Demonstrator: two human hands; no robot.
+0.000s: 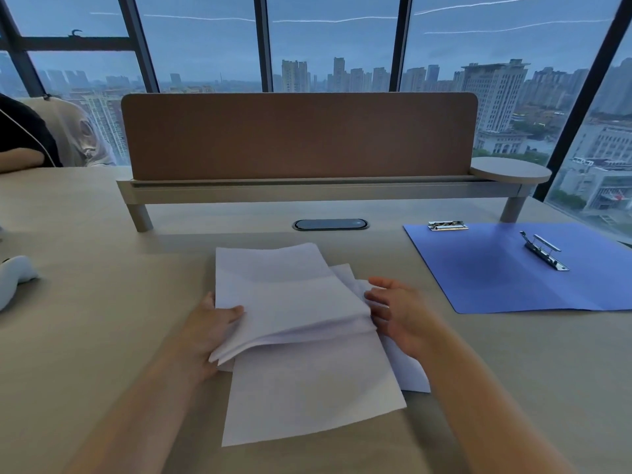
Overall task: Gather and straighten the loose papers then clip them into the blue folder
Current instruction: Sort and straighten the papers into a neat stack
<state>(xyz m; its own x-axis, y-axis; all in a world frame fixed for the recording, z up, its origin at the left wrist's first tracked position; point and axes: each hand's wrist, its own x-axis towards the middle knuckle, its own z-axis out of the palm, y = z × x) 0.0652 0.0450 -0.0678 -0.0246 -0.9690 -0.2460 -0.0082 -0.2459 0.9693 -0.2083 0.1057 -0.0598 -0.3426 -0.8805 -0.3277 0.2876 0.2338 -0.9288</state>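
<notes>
A loose, uneven pile of white papers (pixel 294 302) lies on the desk in front of me, the sheets fanned at different angles. My left hand (pixel 208 326) grips the pile's left edge, thumb on top, lifting the upper sheets. My right hand (pixel 400 313) presses against the pile's right edge, fingers curled at the sheets. The blue folder (pixel 506 275) lies open and flat at the right, apart from the papers. It carries a metal clip (pixel 543 251) near its middle and a second metal clip (pixel 447 225) at its top left edge.
A brown divider screen (pixel 297 135) on a raised rail crosses the desk's back. A dark cable grommet (pixel 330 224) sits beneath it. A white object (pixel 15 271) lies at the left edge. Another person's arm (pixel 17 159) rests at far left.
</notes>
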